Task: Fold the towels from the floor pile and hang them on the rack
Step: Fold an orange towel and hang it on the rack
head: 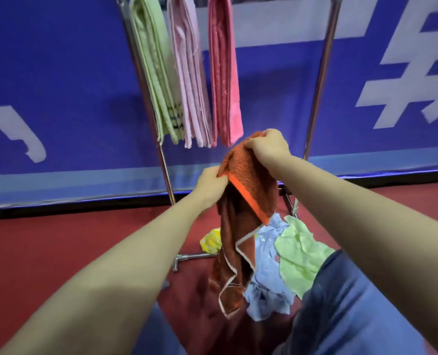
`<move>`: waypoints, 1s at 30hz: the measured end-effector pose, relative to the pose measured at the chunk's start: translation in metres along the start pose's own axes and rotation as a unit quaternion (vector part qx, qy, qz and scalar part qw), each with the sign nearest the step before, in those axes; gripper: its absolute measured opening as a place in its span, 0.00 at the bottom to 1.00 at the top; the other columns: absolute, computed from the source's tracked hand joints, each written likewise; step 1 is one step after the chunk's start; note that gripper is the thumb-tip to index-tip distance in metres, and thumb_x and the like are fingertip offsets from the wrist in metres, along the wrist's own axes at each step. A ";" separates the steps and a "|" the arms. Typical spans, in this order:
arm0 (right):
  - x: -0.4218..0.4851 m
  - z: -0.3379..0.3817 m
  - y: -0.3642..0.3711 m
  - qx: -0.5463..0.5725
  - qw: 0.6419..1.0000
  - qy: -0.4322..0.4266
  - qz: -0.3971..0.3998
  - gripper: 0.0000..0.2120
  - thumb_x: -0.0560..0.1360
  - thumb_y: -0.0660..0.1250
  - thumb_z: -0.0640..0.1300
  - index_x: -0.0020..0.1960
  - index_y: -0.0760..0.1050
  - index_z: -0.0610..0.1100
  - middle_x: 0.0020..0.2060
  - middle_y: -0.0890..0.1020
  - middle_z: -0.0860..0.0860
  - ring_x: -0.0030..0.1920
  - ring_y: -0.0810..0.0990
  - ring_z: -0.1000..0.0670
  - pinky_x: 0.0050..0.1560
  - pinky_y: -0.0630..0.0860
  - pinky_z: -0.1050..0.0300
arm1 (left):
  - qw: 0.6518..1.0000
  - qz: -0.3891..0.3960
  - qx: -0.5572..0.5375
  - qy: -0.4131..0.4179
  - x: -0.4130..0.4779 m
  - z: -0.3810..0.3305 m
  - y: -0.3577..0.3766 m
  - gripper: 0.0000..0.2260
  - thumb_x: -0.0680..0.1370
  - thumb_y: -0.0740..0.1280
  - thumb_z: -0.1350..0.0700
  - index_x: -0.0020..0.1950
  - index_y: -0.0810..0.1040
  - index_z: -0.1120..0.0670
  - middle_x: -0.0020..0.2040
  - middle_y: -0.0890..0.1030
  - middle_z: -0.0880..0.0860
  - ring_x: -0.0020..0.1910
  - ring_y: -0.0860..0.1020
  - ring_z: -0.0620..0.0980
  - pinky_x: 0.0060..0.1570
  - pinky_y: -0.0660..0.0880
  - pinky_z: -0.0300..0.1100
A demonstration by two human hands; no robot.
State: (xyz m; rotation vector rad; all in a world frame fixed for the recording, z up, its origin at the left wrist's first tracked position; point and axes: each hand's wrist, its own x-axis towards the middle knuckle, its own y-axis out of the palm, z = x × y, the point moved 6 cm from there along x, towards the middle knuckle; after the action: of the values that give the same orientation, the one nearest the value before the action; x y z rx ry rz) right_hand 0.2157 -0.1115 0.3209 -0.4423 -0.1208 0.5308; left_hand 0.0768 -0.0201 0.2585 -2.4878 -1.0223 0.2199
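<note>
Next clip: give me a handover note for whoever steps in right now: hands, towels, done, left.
Left hand grips the brown towel at its orange hem; right hand grips its top. It hangs unfolded by the floor pile.
Done: green towel, pale pink towel and deep pink towel hang folded on the rack.
Left: fold and hang the brown towel, then the pile's light blue cloth, light green cloth and yellow cloth.

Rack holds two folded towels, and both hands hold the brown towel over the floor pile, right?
No, head view shows three folded towels on the rack. Left hand and right hand hold the brown towel over the floor pile.
</note>
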 end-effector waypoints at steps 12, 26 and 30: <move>-0.065 -0.001 0.015 -0.027 0.985 -0.072 0.157 0.09 0.69 0.68 0.40 0.48 0.78 0.41 0.40 0.82 0.46 0.40 0.80 0.45 0.44 0.79 0.50 | 0.991 -0.066 0.119 0.000 -0.006 -0.062 -0.040 0.17 0.75 0.65 0.41 0.44 0.78 0.56 0.50 0.83 0.61 0.53 0.79 0.62 0.51 0.73 0.49; -0.055 0.025 -0.008 -0.093 0.979 -0.180 0.032 0.11 0.76 0.62 0.39 0.45 0.83 0.43 0.41 0.84 0.46 0.46 0.79 0.45 0.46 0.73 0.55 | 0.937 -0.053 0.345 0.018 -0.015 -0.044 -0.059 0.12 0.72 0.70 0.44 0.53 0.75 0.43 0.51 0.83 0.50 0.55 0.80 0.58 0.49 0.76 0.48; -0.062 0.030 0.007 -0.186 0.951 -0.237 0.066 0.15 0.78 0.66 0.50 0.36 0.77 0.43 0.32 0.78 0.46 0.39 0.75 0.42 0.42 0.75 0.49 | 0.943 -0.025 0.331 0.033 -0.018 -0.044 -0.049 0.02 0.72 0.67 0.48 0.44 0.77 0.44 0.47 0.83 0.47 0.51 0.80 0.55 0.46 0.75 0.45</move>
State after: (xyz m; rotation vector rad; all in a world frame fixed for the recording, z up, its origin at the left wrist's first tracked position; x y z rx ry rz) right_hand 0.1527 -0.1269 0.3450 -0.6873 -0.6668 0.7446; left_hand 0.0463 -0.0170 0.3199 -1.8436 -0.8082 0.3886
